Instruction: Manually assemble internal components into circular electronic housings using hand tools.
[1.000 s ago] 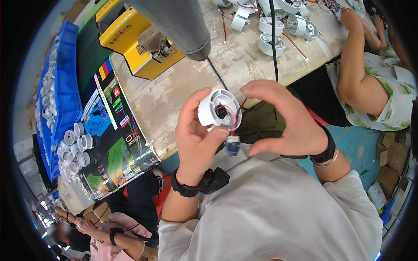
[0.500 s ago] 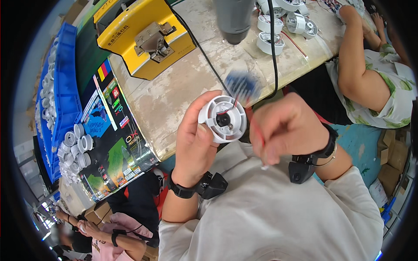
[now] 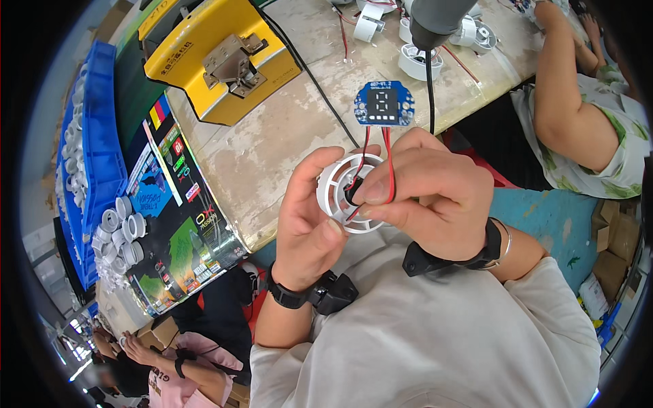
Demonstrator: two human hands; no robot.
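My left hand [image 3: 309, 224] cups the white round housing [image 3: 338, 194] from below, grip clenched on its rim, above the tabletop's near edge. My right hand [image 3: 428, 194] pinches the red and black wires [image 3: 389, 160] at the housing's centre hole; the small blue circuit board [image 3: 384, 104] dangles on them above. I'd feed the wires slowly and keep the housing level so nothing snags. Beyond: a yellow machine [image 3: 218, 58] at the tabletop's [image 3: 272, 156] far left, a hanging grey tool [image 3: 435, 20], more white housings [image 3: 418, 61], and another person's arm [image 3: 571, 102] at the right edge.

One blue circuit board [image 3: 384, 104], one yellow machine [image 3: 221, 58].
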